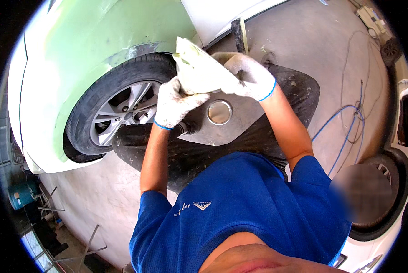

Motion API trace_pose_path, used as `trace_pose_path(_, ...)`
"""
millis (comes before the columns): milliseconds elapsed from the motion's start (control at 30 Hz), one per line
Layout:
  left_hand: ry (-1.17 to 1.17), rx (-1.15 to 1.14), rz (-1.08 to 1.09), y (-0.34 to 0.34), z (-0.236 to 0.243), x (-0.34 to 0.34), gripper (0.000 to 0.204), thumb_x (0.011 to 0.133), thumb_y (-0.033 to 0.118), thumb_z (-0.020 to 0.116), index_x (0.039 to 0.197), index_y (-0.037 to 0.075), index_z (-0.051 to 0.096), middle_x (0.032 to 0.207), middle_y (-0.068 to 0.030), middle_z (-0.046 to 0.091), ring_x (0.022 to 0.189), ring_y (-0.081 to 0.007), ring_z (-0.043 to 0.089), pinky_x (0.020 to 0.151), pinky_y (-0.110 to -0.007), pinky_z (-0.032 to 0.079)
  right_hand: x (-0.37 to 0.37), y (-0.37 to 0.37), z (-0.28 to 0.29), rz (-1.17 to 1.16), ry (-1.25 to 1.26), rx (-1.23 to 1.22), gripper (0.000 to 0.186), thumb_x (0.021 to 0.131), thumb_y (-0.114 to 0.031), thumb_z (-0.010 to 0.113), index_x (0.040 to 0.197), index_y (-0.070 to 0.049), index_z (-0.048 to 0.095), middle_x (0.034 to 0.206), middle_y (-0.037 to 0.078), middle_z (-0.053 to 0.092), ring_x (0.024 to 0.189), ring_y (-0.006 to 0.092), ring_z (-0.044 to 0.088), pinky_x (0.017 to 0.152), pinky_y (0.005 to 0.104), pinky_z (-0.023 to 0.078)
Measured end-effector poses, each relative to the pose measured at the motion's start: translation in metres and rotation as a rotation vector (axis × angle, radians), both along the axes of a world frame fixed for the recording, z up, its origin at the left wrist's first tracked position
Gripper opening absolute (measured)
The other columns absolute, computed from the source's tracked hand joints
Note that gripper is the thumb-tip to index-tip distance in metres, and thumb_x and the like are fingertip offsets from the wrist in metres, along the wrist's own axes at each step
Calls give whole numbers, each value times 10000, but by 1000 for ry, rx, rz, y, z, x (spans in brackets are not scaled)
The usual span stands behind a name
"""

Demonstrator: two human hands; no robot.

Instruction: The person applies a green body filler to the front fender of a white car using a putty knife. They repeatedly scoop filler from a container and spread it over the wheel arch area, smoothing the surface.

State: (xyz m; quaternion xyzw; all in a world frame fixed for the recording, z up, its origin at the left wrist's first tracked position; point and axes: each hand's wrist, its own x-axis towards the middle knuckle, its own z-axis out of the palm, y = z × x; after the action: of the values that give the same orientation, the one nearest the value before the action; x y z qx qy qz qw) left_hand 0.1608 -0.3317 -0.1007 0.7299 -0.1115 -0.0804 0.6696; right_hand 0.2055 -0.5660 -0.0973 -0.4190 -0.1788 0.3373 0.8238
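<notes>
Pale green covers the car fender [122, 34], arching over the wheel [130, 116] with its dark tyre and silver spokes. Just right of that wheel I see the left hand [174, 103] in a white knit glove, its fingers clamped on the lower left of a pale sheet [198, 68]. The sheet is up in the air, right of the wheel and level with its upper part. A round metal-rimmed container [219, 112] sits farther right of the wheel; beyond, the gloved right hand [254, 75] has its fingers clamped on the sheet's right end, some fingertips hidden. Farthest from the wheel, a blue hose [348, 107] loops across the floor [299, 41].
</notes>
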Motion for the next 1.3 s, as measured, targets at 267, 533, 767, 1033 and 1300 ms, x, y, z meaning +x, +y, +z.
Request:
trace_pose_path(267,-24,-38,14,2,11,-9,448,722,90,849,1100,-39,645,1014,-87,718,899,-112,665,831,-283,539,-9,-19,2,-1,269,2,320,807,-27,469,1092,79,567,611,20,497,392,54,368,328,178,296)
trace_pose_path(533,-32,92,38,-4,19,-7,465,745,111,839,1134,-36,631,1030,-77,714,911,-102,652,839,-278,532,-8,-12,-12,34,306,40,429,779,-42,497,1174,117,559,739,70,613,441,82,501,359,189,383)
trace_pose_path(767,44,21,183,-4,-2,-5,480,761,167,838,1128,-48,615,1032,-96,707,913,-110,645,838,-282,532,-13,-33,6,-866,-446,-424,275,882,15,564,1153,51,588,978,66,660,816,123,624,751,247,502)
trace_pose_path(1033,176,-152,179,-17,24,3,417,803,121,785,1154,-33,620,1054,-70,696,919,-103,635,837,-279,524,-19,-24,14,-828,-465,-514,372,895,11,606,1259,74,562,1077,74,658,959,113,601,864,258,487)
trace_pose_path(1300,28,28,199,-15,13,4,435,786,162,807,1132,-24,619,1033,-84,705,932,-121,646,861,-279,519,-21,-2,24,-940,-719,-520,278,907,-17,609,1169,73,627,1065,100,671,961,146,610,861,261,478)
